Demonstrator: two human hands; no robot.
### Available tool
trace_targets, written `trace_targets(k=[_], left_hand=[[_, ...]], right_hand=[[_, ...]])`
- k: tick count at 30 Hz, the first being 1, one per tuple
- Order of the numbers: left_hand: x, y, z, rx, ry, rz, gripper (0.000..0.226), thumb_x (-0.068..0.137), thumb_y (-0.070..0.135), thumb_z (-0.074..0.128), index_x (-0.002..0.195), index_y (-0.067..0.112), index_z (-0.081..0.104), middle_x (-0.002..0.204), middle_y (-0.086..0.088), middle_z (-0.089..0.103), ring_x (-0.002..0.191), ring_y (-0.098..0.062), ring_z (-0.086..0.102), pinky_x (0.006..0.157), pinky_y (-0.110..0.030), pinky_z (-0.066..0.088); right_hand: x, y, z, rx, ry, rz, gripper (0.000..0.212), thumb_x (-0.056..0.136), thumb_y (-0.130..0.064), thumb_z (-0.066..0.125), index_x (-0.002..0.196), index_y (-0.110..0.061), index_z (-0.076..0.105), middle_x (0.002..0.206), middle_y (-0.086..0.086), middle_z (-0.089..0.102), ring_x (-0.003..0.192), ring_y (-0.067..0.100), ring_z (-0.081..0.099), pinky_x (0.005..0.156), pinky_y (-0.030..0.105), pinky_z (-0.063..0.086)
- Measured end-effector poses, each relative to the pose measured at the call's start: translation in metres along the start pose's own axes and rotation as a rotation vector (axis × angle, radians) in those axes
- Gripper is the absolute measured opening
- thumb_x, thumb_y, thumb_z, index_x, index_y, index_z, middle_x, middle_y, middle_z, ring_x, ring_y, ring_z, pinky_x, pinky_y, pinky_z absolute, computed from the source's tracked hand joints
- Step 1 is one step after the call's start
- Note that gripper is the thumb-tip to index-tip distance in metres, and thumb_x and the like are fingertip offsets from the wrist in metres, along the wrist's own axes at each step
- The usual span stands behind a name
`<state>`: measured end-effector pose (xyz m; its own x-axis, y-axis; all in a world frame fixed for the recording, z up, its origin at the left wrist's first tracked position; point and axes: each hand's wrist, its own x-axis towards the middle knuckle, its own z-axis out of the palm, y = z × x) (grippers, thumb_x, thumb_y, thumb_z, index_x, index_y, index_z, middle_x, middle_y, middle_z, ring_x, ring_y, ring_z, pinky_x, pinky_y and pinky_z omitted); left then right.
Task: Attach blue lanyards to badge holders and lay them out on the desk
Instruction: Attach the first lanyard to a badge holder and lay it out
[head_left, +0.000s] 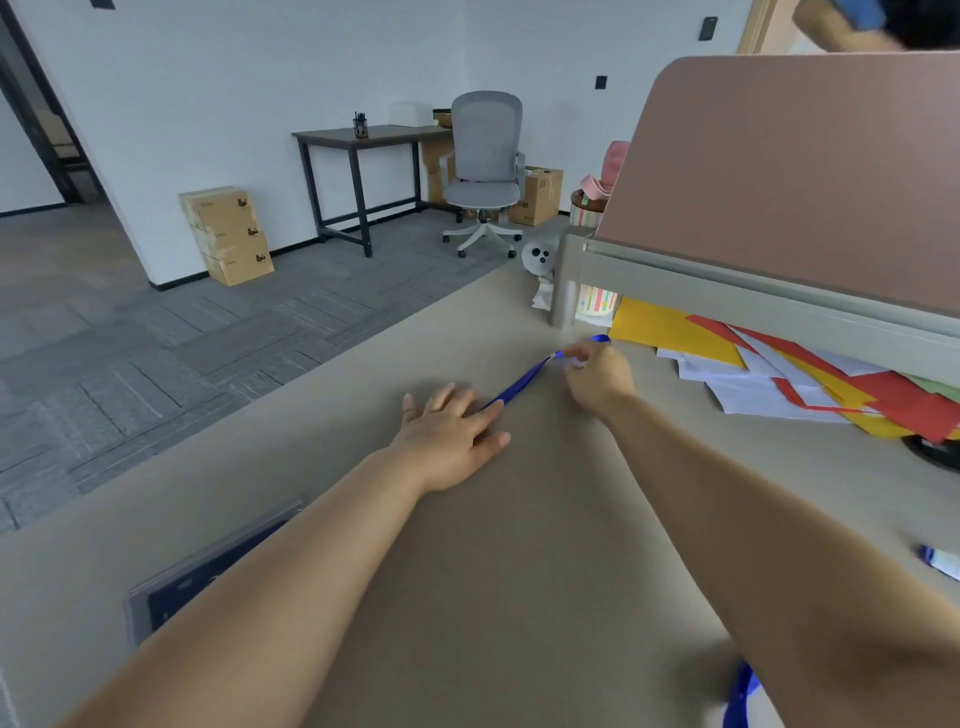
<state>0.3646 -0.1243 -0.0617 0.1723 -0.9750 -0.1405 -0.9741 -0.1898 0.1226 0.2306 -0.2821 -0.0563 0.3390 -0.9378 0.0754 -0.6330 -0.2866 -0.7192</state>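
Note:
A blue lanyard (524, 382) lies stretched across the beige desk (519, 545). My left hand (452, 431) rests flat on the desk with straight fingers, its fingertips pressing the lanyard's near end. My right hand (597, 376) pinches the lanyard's far end, where a small loop of blue strap shows above the fingers. Whether a badge holder is under either hand is hidden. A second blue lanyard (740, 696) pokes out under my right forearm at the bottom edge. A blue and white badge piece (940, 561) lies at the right edge.
Red, yellow and white paper sheets (779, 379) are piled under the pink desk divider (779, 182) at the right. A dark flat tray (208, 566) sits at the desk's left edge. A grey office chair (485, 166) and cardboard boxes (228, 234) stand on the floor beyond.

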Motion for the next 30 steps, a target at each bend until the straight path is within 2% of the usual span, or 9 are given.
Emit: trace_targets(k=[3, 6, 7, 9, 14, 18, 21, 27, 30], left_hand=[[-0.002, -0.001, -0.001, -0.046, 0.03, -0.042, 0.062, 0.094, 0.056, 0.022, 0.147, 0.032, 0.004, 0.159, 0.0, -0.003, 0.146, -0.023, -0.007, 0.111, -0.061, -0.004], [-0.011, -0.011, -0.005, -0.075, 0.074, -0.064, 0.06, 0.095, 0.052, 0.027, 0.147, 0.027, 0.013, 0.158, -0.004, 0.005, 0.146, -0.026, 0.003, 0.116, -0.054, 0.008], [-0.015, -0.016, -0.006, -0.076, 0.076, -0.065, 0.058, 0.095, 0.05, 0.028, 0.146, 0.025, 0.017, 0.158, -0.004, 0.009, 0.145, -0.027, 0.007, 0.117, -0.051, 0.013], [-0.025, -0.025, -0.006, -0.092, 0.077, -0.052, 0.054, 0.096, 0.046, 0.031, 0.145, 0.025, 0.023, 0.157, -0.005, 0.013, 0.144, -0.027, 0.011, 0.116, -0.046, 0.018], [-0.045, -0.035, 0.003, -0.13, 0.11, 0.046, 0.045, 0.098, 0.037, 0.035, 0.142, 0.028, 0.033, 0.155, -0.004, 0.022, 0.143, -0.024, 0.018, 0.116, -0.038, 0.017], [-0.045, -0.04, 0.012, -0.179, 0.182, 0.059, 0.041, 0.099, 0.032, 0.034, 0.139, 0.028, 0.04, 0.153, -0.004, 0.028, 0.142, -0.023, 0.022, 0.116, -0.037, 0.016], [-0.042, -0.043, 0.015, -0.242, 0.232, 0.054, 0.038, 0.099, 0.027, 0.035, 0.135, 0.025, 0.046, 0.15, -0.004, 0.034, 0.14, -0.021, 0.028, 0.116, -0.038, 0.02], [-0.041, -0.042, 0.017, -0.226, 0.258, 0.031, 0.037, 0.097, 0.025, 0.038, 0.132, 0.026, 0.05, 0.147, 0.0, 0.039, 0.136, -0.019, 0.034, 0.113, -0.037, 0.025], [-0.046, -0.038, 0.011, -0.188, 0.358, -0.011, 0.034, 0.095, 0.026, 0.043, 0.126, 0.022, 0.055, 0.137, 0.001, 0.048, 0.128, -0.019, 0.042, 0.106, -0.035, 0.029]], right_hand=[[-0.012, -0.002, 0.011, -0.212, -0.074, -0.218, 0.041, 0.091, -0.009, 0.042, 0.131, -0.014, 0.051, 0.138, 0.014, 0.048, 0.125, 0.031, 0.045, 0.103, 0.033, 0.036], [-0.022, -0.008, 0.018, -0.53, -0.208, -0.325, 0.051, 0.095, -0.016, 0.036, 0.144, -0.028, 0.027, 0.155, 0.003, 0.02, 0.14, 0.029, 0.02, 0.113, 0.04, 0.024], [-0.023, -0.01, 0.019, -0.602, -0.243, -0.33, 0.051, 0.096, -0.017, 0.033, 0.144, -0.031, 0.024, 0.156, 0.0, 0.017, 0.141, 0.027, 0.017, 0.114, 0.041, 0.023], [-0.026, -0.014, 0.024, -0.677, -0.288, -0.311, 0.049, 0.096, -0.016, 0.029, 0.144, -0.029, 0.027, 0.152, 0.0, 0.027, 0.14, 0.025, 0.022, 0.114, 0.04, 0.025], [-0.04, -0.013, 0.025, -0.641, -0.229, -0.26, 0.037, 0.098, -0.02, 0.027, 0.13, -0.013, 0.045, 0.137, 0.008, 0.046, 0.125, 0.029, 0.044, 0.102, 0.038, 0.036], [-0.041, -0.003, 0.017, -0.52, -0.196, -0.233, 0.038, 0.095, -0.032, 0.036, 0.131, -0.022, 0.048, 0.145, 0.009, 0.037, 0.134, 0.031, 0.032, 0.111, 0.041, 0.03], [-0.04, 0.0, 0.016, -0.478, -0.204, -0.198, 0.039, 0.093, -0.037, 0.039, 0.127, -0.019, 0.048, 0.14, 0.011, 0.043, 0.13, 0.031, 0.037, 0.108, 0.042, 0.033], [-0.041, -0.005, 0.017, -0.499, -0.212, -0.187, 0.042, 0.094, -0.037, 0.038, 0.129, -0.016, 0.045, 0.143, 0.011, 0.039, 0.132, 0.032, 0.035, 0.11, 0.043, 0.031], [-0.051, -0.011, 0.017, -0.443, -0.184, -0.205, 0.042, 0.093, -0.028, 0.042, 0.133, -0.014, 0.043, 0.145, 0.01, 0.036, 0.133, 0.032, 0.032, 0.111, 0.04, 0.03]])
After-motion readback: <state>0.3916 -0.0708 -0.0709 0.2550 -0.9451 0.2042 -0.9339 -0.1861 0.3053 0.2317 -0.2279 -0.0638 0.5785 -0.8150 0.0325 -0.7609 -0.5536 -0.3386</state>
